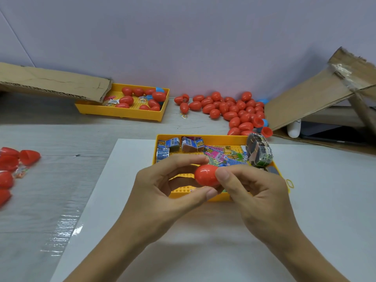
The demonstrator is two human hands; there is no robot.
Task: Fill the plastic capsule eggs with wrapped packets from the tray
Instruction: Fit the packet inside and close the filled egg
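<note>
Eggs at the far left [8, 169] lie on the desk [61, 139] as loose red halves, seemingly unfilled, with a small clear packet beside them. Further back, a yellow tray [114, 112] holds a handful of closed red eggs, and to its right a large pile of red eggs [230, 110] lies against the wall; whether those are filled cannot be told. In the centre, over the front tray [203, 137], the left hand [162, 192] and the right hand [254, 190] together pinch one closed red egg [206, 175] between fingertips and thumbs. Many wrapped packets [221, 155] remain in that tray, so the work looks far from finished.
</note>
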